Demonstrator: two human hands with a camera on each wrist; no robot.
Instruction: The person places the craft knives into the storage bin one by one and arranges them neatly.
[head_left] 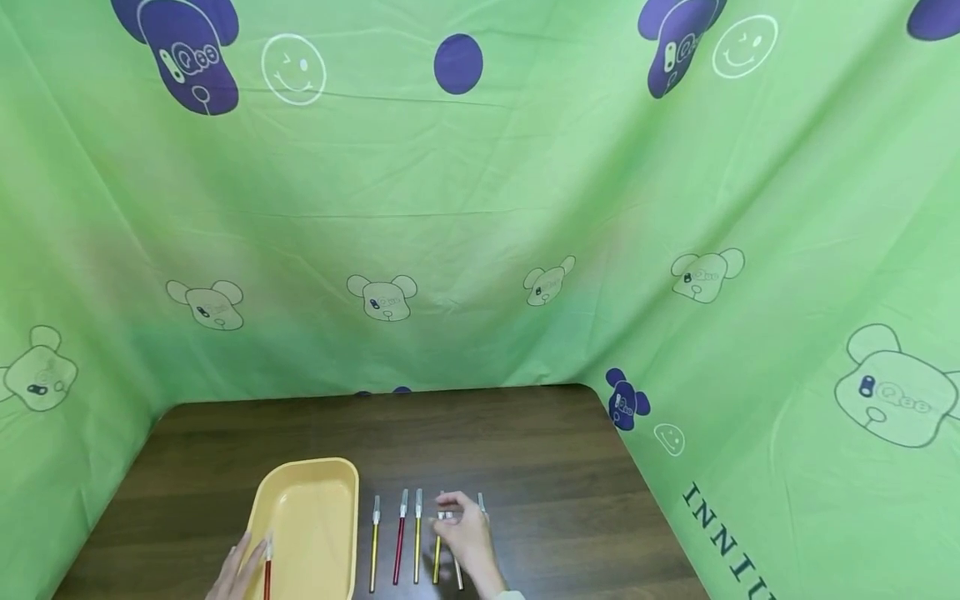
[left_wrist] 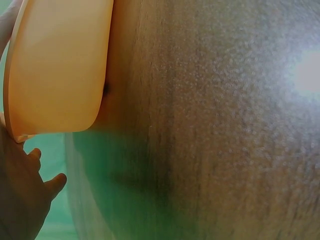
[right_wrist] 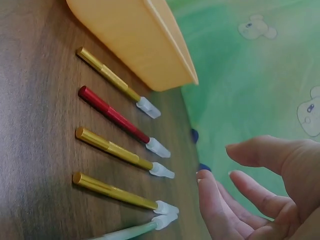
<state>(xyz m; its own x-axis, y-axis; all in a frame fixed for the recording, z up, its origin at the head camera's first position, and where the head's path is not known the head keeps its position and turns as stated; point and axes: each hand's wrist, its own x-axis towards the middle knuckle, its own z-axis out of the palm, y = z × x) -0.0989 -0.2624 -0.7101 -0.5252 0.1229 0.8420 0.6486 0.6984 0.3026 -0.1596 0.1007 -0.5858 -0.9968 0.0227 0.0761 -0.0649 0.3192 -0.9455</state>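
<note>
My left hand (head_left: 231,571) rests at the left rim of a yellow tray (head_left: 351,533), fingers spread over the edge. Close to its fingertips, a red craft knife (head_left: 267,577) with a clear cap lies in the tray. In the left wrist view the hand (left_wrist: 22,192) meets the tray's corner. Over the right end of a row of capped craft knives hovers my right hand (head_left: 468,533). The right wrist view shows its thumb and fingers (right_wrist: 257,151) apart, with nothing between them. Nearest are a gold knife (right_wrist: 112,190) and a pale one (right_wrist: 132,231).
Further along the row, side by side, lie a gold knife (head_left: 373,550), a red knife (head_left: 400,546) and another gold knife (head_left: 417,542). A clear cap (head_left: 482,502) shows beyond the right hand. Green printed cloth (head_left: 480,200) walls in the dark wooden table (head_left: 555,467).
</note>
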